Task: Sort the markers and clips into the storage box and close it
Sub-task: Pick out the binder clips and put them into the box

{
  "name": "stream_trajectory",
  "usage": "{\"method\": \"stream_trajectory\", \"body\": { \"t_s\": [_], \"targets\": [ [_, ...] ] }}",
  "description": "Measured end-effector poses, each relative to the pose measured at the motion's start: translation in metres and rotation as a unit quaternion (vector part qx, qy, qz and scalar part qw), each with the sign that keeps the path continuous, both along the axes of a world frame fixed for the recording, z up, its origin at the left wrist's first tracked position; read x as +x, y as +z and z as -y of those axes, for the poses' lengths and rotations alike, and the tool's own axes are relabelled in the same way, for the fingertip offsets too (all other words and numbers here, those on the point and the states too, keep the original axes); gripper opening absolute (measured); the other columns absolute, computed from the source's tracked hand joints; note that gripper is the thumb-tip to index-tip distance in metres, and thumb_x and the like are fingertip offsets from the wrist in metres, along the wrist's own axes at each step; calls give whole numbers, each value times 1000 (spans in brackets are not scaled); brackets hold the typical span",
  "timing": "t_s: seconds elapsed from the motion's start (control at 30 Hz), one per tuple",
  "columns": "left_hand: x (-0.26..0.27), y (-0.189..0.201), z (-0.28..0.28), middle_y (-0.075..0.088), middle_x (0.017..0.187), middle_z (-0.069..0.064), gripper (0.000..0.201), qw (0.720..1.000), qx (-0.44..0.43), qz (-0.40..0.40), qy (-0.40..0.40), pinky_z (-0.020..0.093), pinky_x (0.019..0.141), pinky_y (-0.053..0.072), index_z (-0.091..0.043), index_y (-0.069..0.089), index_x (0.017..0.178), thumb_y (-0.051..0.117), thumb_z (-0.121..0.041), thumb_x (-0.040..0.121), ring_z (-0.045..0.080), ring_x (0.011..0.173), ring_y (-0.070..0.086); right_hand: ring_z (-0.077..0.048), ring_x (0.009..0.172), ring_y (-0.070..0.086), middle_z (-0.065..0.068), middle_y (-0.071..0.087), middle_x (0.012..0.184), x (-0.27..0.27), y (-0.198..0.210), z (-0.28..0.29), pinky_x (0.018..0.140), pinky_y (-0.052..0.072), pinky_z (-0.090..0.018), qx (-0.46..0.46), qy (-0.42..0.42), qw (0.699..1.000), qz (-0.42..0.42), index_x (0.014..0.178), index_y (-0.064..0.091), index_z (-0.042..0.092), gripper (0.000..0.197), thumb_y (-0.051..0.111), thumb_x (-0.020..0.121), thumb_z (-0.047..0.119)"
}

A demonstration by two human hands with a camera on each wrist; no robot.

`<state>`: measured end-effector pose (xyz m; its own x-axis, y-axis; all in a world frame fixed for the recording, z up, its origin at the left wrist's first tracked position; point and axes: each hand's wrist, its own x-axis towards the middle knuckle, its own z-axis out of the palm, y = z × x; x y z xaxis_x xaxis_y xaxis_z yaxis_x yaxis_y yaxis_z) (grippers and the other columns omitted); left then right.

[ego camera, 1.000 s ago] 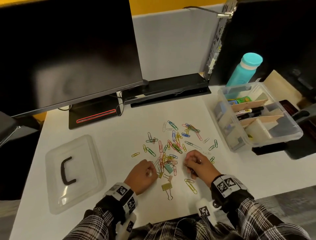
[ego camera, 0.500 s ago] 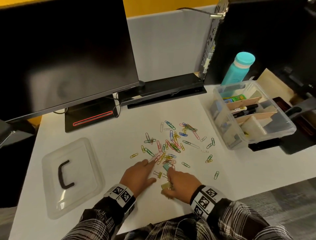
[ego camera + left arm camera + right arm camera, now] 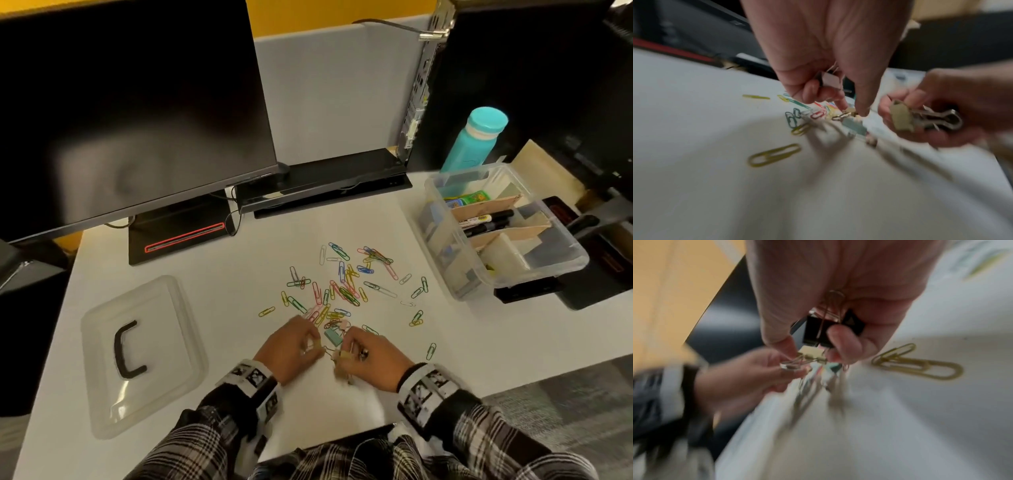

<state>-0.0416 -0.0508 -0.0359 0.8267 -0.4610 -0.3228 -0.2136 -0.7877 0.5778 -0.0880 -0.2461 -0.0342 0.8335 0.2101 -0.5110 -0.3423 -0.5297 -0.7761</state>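
Several coloured paper clips [image 3: 346, 287] lie scattered mid-table. Near the front edge my left hand [image 3: 313, 347] and right hand [image 3: 349, 354] meet. The left hand [image 3: 849, 108] curls round a pale binder clip [image 3: 829, 80] and pinches a small clip on the table. The right hand [image 3: 812, 352] keeps black binder clips [image 3: 818, 331] in its palm and pinches a cream binder clip [image 3: 810, 352]. A teal binder clip [image 3: 334, 337] lies between the hands. The clear storage box [image 3: 442, 246] stands open at the right with black markers [image 3: 488, 219] inside.
The box's clear lid [image 3: 164, 387] with a black handle lies flat at the left. A monitor [image 3: 130, 102] and its base stand behind, and a teal bottle [image 3: 476, 144] stands behind the box. The table's front edge runs just under my wrists.
My left hand had its fingers stretched flat over the paper clips; now they are curled and drawn back beside the right hand. The right hand has lifted a cream binder clip off the table.
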Motion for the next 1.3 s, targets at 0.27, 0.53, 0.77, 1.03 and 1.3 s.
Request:
{"method": "stream_trajectory", "body": {
  "t_s": [0.27,0.53,0.77,1.03,1.3],
  "targets": [
    [27,27,-6,53,68,6,15,735,-463,-372,328,28,53,31,-11,58,66,64,-21,76,12,51,40,-17,63,48,-8,58,80,19,27,36,46,37,-22,449,-226,843,-191,89,59,10,30,57,83,39],
    [23,21,-8,43,54,-3,34,703,-453,-356,417,19,39,27,-17,43,62,50,-27,93,9,42,35,-12,58,55,-5,67,84,19,26,10,47,45,-24,170,-83,978,-92,91,62,16,3,61,88,17],
    [21,7,-5,37,47,-2,41,742,-379,-350,428,18,37,25,-18,38,58,57,-33,91,10,41,30,-26,96,60,-5,61,114,6,2,-19,79,48,-35,-248,191,942,120,124,44,22,32,45,92,27],
    [22,11,-3,44,51,-2,25,827,-328,-298,346,20,40,30,-9,54,80,65,-30,87,11,43,36,-33,102,57,-12,55,120,11,-6,-39,77,46,-38,-322,198,916,132,128,43,12,37,42,92,21],
    [15,10,19,52,81,-15,25,988,-54,-78,119,16,59,34,-22,59,103,66,-36,84,4,72,47,-14,57,51,-3,61,77,26,31,29,44,41,-25,217,-138,964,-71,92,61,15,4,60,88,15]
  ]
}}
